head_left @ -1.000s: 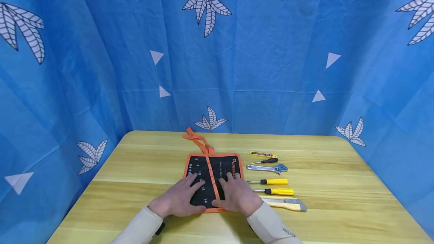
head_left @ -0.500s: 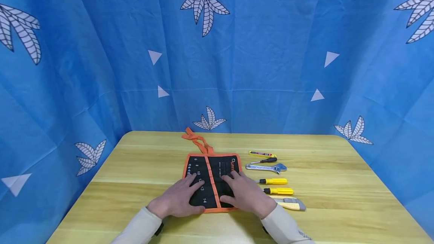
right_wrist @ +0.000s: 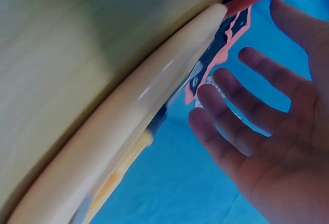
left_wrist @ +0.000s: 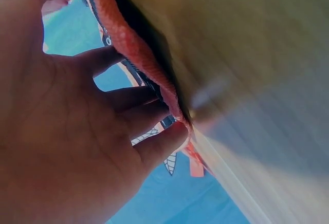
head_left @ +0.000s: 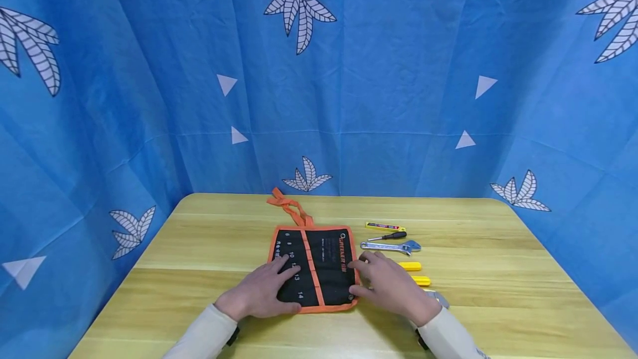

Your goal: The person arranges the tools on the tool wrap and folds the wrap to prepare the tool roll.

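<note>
A black tool pouch (head_left: 326, 270) with orange trim lies flat on the table, printed numbers on its left half. My left hand (head_left: 261, 290) rests on its left side, fingers spread; the left wrist view shows the fingertips at the orange edge (left_wrist: 136, 49). Just past the pouch's right edge is my right hand (head_left: 391, 287), fingers apart and holding nothing. Beneath and beside it lie a utility knife (right_wrist: 128, 100) and two yellow-handled screwdrivers (head_left: 410, 266) (head_left: 421, 281), partly hidden by the hand in the head view.
Farther back on the right are an adjustable wrench (head_left: 391, 247), a small black-handled screwdriver (head_left: 389, 236) and a slim yellow case (head_left: 385, 226). Orange ties (head_left: 294, 208) trail from the pouch's back edge. A blue curtain (head_left: 399, 71) hangs behind the wooden table (head_left: 199, 259).
My right hand has slid rightward off the pouch, uncovering its right half and covering more of the utility knife and the yellow screwdrivers. The left hand has stayed in place.
</note>
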`<state>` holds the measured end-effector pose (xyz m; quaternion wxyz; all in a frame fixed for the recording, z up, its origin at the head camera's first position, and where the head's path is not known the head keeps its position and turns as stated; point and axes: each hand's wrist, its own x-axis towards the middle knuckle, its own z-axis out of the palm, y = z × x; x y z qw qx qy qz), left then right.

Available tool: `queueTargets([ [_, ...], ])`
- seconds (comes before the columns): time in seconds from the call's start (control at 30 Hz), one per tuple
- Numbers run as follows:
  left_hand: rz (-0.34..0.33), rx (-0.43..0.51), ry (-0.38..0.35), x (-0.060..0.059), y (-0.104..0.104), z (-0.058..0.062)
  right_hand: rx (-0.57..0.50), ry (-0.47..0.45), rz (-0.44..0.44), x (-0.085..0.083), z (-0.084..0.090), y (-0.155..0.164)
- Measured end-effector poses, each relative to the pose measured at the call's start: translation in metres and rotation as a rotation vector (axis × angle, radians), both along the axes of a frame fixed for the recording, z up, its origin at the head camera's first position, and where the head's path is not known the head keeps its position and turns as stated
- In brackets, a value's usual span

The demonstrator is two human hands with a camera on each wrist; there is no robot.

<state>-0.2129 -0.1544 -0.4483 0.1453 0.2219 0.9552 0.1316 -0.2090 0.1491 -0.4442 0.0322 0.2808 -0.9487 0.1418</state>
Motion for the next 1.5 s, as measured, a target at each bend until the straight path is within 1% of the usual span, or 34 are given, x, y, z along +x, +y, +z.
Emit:
queueTargets([
  [0.17, 0.001, -0.007, -0.001, -0.001, 0.001, -0.001, 0.001, 0.058, -0.009, 0.006, 0.001, 0.022],
  [0.43, -0.002, -0.002, -0.005, -0.001, 0.0, 0.0, 0.024, 0.082, -0.054, 0.015, 0.004, 0.051],
  [0.63, -0.008, -0.005, -0.002, 0.001, 0.0, 0.002, 0.048, 0.135, -0.05, 0.021, 0.004, 0.066],
  [0.87, -0.005, -0.006, -0.006, 0.0, -0.001, 0.001, 0.07, 0.136, -0.098, 0.027, 0.002, 0.081],
  [1.17, -0.018, 0.002, -0.018, -0.001, -0.002, -0.001, 0.049, 0.17, -0.097, 0.033, -0.003, 0.1],
  [1.27, -0.019, -0.003, -0.016, -0.001, -0.002, 0.0, 0.061, 0.162, -0.1, 0.035, -0.003, 0.104],
  [1.5, -0.014, -0.011, -0.013, 0.0, -0.001, 0.0, 0.091, 0.084, -0.134, 0.038, -0.002, 0.111],
])
